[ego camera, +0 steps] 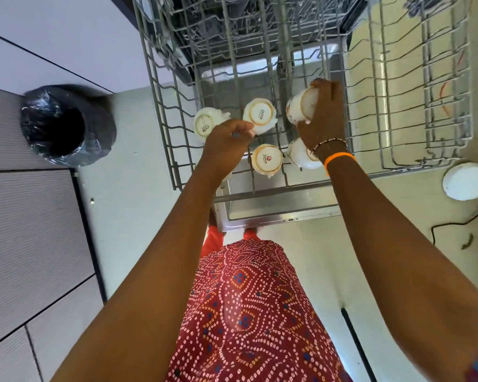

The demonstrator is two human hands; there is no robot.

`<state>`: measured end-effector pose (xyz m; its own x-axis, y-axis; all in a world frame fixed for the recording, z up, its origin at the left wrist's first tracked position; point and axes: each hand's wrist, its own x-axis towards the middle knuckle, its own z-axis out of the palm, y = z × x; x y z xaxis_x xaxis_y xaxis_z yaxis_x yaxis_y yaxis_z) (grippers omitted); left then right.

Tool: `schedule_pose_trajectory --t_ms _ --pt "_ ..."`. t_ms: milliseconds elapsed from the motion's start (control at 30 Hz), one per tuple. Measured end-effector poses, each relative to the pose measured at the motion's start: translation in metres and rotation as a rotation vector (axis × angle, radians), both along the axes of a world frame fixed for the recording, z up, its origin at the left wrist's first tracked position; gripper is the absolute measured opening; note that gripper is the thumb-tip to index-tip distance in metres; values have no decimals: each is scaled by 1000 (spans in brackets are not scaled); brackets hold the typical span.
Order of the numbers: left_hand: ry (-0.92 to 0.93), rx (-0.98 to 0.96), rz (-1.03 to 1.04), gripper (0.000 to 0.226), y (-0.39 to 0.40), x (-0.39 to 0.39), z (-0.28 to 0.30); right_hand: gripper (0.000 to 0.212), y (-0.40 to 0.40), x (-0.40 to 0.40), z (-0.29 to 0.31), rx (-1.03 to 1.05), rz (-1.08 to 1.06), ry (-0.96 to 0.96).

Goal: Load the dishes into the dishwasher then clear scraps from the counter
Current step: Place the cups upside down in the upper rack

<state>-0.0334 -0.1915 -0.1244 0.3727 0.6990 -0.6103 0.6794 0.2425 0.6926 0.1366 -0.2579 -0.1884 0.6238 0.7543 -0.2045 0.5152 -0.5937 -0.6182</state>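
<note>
The right hand (324, 117) grips a white cup (301, 108), tilted on its side, over the far right part of the pulled-out dishwasher rack (163, 128). The left hand (226, 144) pinches the rim of an upturned cup (260, 114) marked SISTA. Three more cups sit upside down in the rack: one at far left (204, 126), two nearer (267, 159) (301, 155). A black-lined bin (66, 125) stands on the floor at left.
</note>
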Motion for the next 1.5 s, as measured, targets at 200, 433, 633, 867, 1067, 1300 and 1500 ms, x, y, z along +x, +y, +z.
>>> schedule_pose_trajectory --t_ms 200,433,633,867,1067,1300,1500 --pt "29 -6 20 24 -5 -11 1 76 2 -4 -14 -238 186 -252" --pt "-4 -46 73 23 -11 -18 6 74 -2 -12 1 -283 73 -212" --pt "-53 -92 264 21 -11 -57 21 35 5 -68 24 -52 92 -86" --pt "-105 13 463 15 17 -131 52 26 55 -191 87 195 207 207" --pt "-180 174 524 20 74 -228 92 15 124 -296 121 211 250 310" --pt "-208 298 639 15 171 -384 145 14 230 -439 179 258 415 328" --pt "-228 408 773 15 232 -487 180 17 310 -529 229 363 610 345"
